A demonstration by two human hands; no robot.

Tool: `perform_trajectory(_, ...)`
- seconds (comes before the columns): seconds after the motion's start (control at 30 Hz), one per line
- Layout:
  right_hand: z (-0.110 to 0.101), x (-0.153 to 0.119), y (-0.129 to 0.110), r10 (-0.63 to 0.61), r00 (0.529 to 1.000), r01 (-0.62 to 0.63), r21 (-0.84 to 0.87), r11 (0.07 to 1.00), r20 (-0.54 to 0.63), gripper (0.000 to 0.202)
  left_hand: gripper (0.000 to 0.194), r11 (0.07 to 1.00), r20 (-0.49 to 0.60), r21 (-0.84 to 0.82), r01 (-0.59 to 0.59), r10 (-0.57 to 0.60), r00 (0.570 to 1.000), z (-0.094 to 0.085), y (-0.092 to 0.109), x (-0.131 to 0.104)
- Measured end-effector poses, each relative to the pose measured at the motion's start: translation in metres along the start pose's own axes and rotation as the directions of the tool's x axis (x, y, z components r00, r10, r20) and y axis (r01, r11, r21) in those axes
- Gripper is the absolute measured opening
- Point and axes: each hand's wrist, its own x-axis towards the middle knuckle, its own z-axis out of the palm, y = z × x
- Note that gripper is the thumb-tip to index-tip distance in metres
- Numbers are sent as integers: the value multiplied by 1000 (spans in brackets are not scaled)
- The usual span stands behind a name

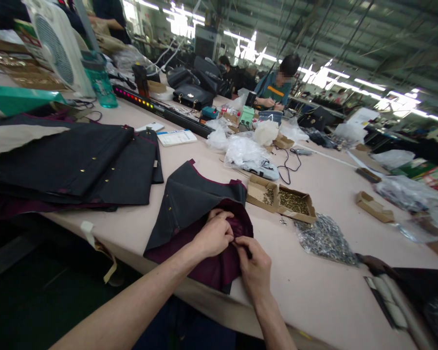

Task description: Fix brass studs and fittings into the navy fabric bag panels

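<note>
A dark grey bag panel [190, 194] with maroon lining [211, 265] lies at the table's near edge, its lining folded open toward me. My left hand [217, 233] reaches into the opening, fingers closed on the maroon lining. Close beside it, my right hand [253, 260] pinches at the edge of the same lining, thumb and forefinger together. Whether a small part sits between the fingertips is too small to make out. Small brass-coloured studs [170, 209] show on the grey face of the panel.
Stacked dark panels [58, 160] lie at left. Beyond my hands are a cardboard box of small brass parts [295, 204], another small box [261, 194] and a plastic bag of metal pieces [326, 240]. A fan [54, 43] and teal bottle [101, 82] stand back left; a person [277, 87] works across the table.
</note>
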Motion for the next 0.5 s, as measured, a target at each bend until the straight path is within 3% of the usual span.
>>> perform_trajectory(0.13,-2,5,3,184,983,-184,103,977,13,11,22,997,-10,-81,-14,13,1000,7,-8,-10)
perform_trajectory(0.27,-6,11,5,345,934,-357,200,912,95,20,17,982,-181,-183,-45,11,983,22,-13,-19)
perform_trajectory(0.5,-11,21,8,452,870,-494,332,804,199,32,19,977,-390,-209,37,-118,913,40,1,-26)
